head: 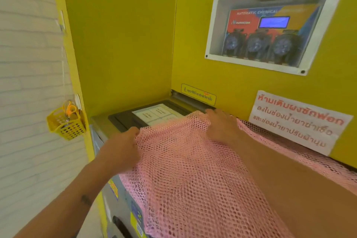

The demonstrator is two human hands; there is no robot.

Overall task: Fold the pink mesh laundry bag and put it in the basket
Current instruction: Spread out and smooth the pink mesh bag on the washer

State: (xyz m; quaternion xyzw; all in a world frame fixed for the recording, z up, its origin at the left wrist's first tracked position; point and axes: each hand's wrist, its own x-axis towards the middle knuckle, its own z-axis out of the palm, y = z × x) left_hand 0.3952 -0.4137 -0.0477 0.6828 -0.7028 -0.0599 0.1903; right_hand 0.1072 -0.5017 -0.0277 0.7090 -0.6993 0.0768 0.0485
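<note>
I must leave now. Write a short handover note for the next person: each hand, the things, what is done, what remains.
Left hand: pinching the left edge of the pink mesh laundry bag.
Right hand: pressing flat on the bag's far edge.
The bag lies spread over the top of the grey washing machine, front part hanging down.
Done: bag laid out; no clear fold visible.
Left: fold it and put it in the basket. Only a small yellow perforated plastic basket on the wall is visible.

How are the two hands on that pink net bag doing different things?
The left hand pinches the near corner of the pink mesh bag, fingers curled around its edge; the right hand lies flatter on top, fingers stretched toward the far corner. The left hand sits nearer the camera, the right one farther back by the yellow wall. Both touch the bag's left edge on the machine top.
</note>
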